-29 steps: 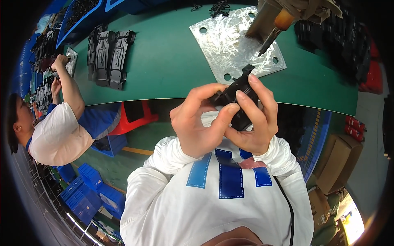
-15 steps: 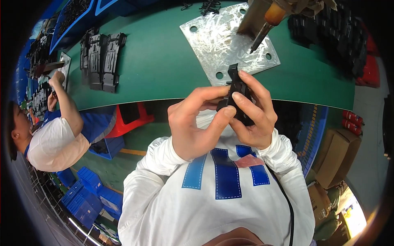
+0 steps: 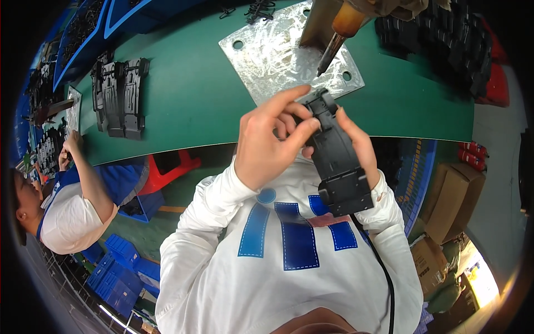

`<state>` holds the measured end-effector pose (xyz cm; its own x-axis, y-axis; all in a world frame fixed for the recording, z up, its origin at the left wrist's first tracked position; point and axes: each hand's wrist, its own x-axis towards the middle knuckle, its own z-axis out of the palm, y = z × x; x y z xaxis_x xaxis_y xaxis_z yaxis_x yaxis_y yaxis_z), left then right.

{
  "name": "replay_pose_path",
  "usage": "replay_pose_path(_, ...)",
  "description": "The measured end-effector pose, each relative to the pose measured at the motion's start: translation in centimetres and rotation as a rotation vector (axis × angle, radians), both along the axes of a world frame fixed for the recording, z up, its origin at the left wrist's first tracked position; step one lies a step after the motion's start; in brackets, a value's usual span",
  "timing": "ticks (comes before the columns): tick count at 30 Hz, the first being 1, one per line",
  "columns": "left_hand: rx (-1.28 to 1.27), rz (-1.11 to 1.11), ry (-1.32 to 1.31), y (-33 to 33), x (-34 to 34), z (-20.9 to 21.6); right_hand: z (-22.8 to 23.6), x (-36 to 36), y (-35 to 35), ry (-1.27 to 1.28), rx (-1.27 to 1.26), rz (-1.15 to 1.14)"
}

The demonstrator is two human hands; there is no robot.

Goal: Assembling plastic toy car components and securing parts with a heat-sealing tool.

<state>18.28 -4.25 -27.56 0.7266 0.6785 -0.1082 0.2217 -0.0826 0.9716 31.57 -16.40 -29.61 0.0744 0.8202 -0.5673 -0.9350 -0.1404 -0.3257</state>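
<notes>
A black plastic vehicle chassis, long and flat with wheel-like rounded parts at its ends, is held in front of my chest at the table's near edge. My right hand grips it along its right side, with most of the fingers hidden behind it. At its far end, the thumb of my left hand presses on the chassis with the other fingers curled beside it. Whether a small part sits under those fingertips is hidden. Just beyond lies a scratched metal plate, under a pointed metal tip in an amber holder.
Similar chassis stand in a row at the left of the green table, and more are piled at the right. Small black parts lie behind the plate. A co-worker works at the left, near a red stool.
The chassis has turned from nearly edge-on to showing its broad face, its near end now toward my chest. My left hand has shifted its hold to the far end.
</notes>
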Motion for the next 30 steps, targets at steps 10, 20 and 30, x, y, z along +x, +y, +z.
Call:
replay_pose_path(10, -0.469, 0.097, 0.035, 2.9, 0.3, -2.0, -0.3, 0.4, 2.3, 0.422, 0.090, -0.129)
replay_pose_path(20, -0.632, 0.113, -0.126, 3.1, 0.2, -2.0, 0.4, -0.6, 2.5, 0.605, 0.087, -0.234)
replay_pose_path(30, -0.589, 0.151, -0.135, 2.9, 0.0, -2.7, 1.5, -0.8, 2.7, 0.693, 0.043, -0.268)
